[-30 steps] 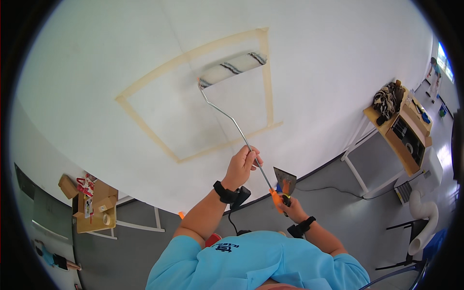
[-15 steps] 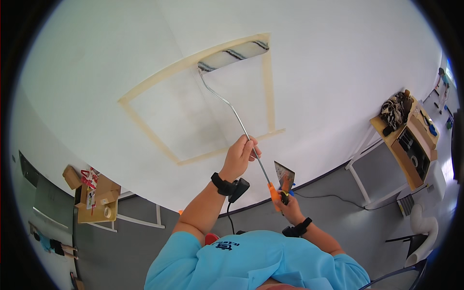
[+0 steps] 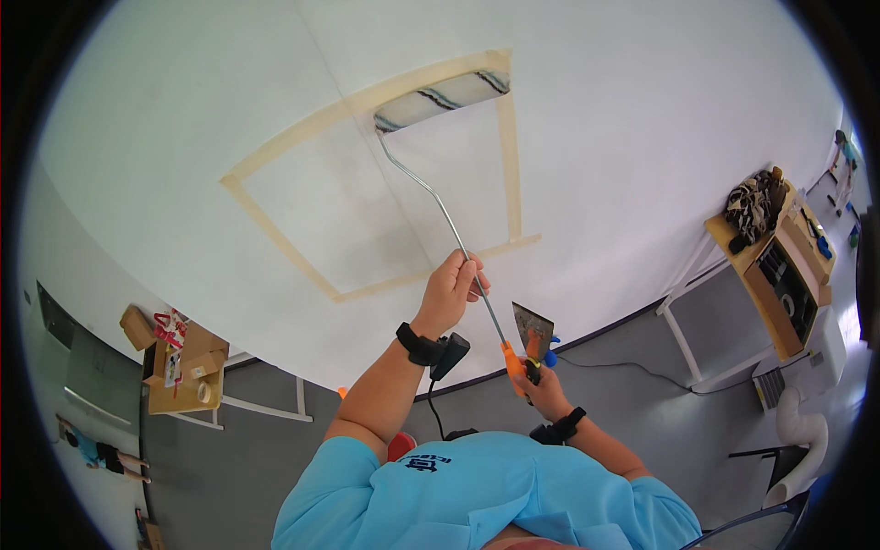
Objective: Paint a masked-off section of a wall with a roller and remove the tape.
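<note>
"Two bare hands are on a long paint roller (image 3: 442, 102). The left hand (image 3: 446, 291) curls its fingers around the bent silver metal rod (image 3: 433, 190); the right hand (image 3: 547, 394) is wrapped about the orange plastic handle (image 3: 513, 359)."

"Where is the roller's head?"

"Its white, dark-striped sleeve tilts just below the upper strip of a four-sided pale-yellow tape frame (image 3: 510, 170) on a smooth white wall (image 3: 642, 183); its right end overlaps the side strip. How hard it presses, I cannot tell."

"What could go wrong?"

"A slightly higher or wider push might carry the sleeve past the tape, or rub an edge loose. The right hand also seems to hold a flat grey metal scraper (image 3: 532, 325); that crowded grip could let either tool twist or slip."
</note>
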`<action>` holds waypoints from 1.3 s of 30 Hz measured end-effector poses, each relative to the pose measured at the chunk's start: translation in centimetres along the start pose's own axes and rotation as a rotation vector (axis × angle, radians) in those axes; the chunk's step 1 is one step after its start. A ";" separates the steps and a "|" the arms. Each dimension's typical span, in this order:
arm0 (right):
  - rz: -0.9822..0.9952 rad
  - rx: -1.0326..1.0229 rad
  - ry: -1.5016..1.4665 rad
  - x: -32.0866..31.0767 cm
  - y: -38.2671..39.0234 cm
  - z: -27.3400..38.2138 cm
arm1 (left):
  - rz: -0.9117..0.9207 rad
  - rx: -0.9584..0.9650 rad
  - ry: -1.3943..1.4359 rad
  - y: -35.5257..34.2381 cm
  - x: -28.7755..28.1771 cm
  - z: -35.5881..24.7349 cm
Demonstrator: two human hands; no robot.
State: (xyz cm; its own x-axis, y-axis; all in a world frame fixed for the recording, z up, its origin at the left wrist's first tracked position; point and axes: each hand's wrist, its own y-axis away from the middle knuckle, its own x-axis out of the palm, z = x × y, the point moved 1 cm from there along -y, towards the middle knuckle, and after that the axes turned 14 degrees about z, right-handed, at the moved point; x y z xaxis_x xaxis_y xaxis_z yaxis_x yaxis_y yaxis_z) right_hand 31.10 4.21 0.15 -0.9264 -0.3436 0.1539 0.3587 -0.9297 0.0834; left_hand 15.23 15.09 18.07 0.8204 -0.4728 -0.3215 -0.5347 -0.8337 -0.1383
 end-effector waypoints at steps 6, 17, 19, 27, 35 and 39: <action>0.028 0.064 -0.026 0.4 0.5 -0.7 | 0.017 -0.029 0.006 0.5 0.2 1.1; 0.035 0.116 -0.045 0.8 1.3 -1.5 | 0.038 -0.092 -0.003 1.3 0.9 2.1; 0.038 0.107 -0.094 0.9 1.4 -1.7 | 0.031 -0.106 0.016 1.4 1.0 2.3; 0.029 0.117 -0.043 1.0 1.9 -3.1 | 0.061 -0.135 0.033 1.9 1.4 3.7; 0.056 0.191 -0.043 1.2 2.4 -3.4 | 0.054 -0.161 0.049 2.4 1.9 4.2; 0.073 0.164 -0.030 1.3 2.6 -4.0 | 0.076 -0.181 0.048 2.6 2.0 4.8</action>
State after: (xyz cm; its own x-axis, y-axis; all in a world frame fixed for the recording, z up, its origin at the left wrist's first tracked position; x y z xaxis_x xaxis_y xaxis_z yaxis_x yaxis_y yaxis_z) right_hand 30.40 0.79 -3.41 -0.8943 -0.4029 0.1945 0.4409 -0.8676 0.2299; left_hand 14.52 13.32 12.55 0.7903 -0.5458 -0.2785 -0.5538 -0.8307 0.0566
